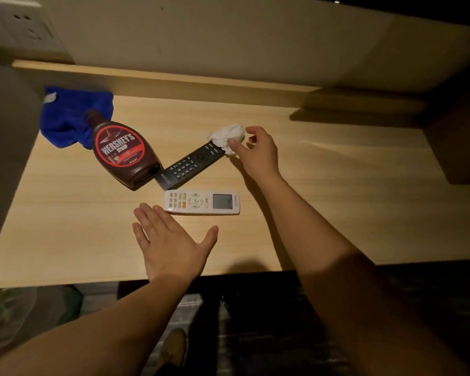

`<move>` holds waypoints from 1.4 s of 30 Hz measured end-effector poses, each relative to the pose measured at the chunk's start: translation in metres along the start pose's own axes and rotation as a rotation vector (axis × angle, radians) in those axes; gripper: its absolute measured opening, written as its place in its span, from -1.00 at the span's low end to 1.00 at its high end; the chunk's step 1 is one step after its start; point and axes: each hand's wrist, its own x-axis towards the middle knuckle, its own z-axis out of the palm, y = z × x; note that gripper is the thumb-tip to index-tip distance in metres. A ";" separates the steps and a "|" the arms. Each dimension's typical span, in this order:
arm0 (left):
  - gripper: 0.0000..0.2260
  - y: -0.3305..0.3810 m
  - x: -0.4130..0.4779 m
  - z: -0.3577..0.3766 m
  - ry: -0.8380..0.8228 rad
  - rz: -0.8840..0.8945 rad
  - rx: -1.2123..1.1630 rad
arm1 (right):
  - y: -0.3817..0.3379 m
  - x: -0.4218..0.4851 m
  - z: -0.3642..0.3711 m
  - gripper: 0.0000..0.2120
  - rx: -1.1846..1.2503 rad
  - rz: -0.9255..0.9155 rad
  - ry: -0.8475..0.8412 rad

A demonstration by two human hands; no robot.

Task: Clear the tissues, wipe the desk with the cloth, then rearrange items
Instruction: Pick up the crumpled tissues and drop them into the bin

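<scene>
A crumpled white tissue lies on the far end of a black remote in the middle of the wooden desk. My right hand is at the tissue's right side, thumb touching it, the other fingers curled apart around it without closing. My left hand lies flat and open near the front edge, its fingertips beside a white remote. A brown syrup bottle lies on its side left of the black remote, its cap on a blue cloth at the back left.
A raised wooden ledge runs along the back of the desk below the wall. A dark block stands at the right end. A clear bag hangs below the front left edge. A foot in a tan shoe shows under the desk.
</scene>
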 end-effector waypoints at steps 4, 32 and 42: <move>0.18 0.000 0.001 -0.001 0.002 0.001 0.009 | 0.003 0.037 0.023 -0.40 -0.107 0.013 -0.116; 0.21 0.002 -0.002 -0.001 0.018 -0.024 0.020 | 0.096 -0.238 -0.054 -0.83 0.304 0.145 0.141; 0.21 0.003 -0.004 0.003 0.072 -0.036 0.025 | 0.246 -0.272 -0.036 -0.83 -0.106 0.270 0.181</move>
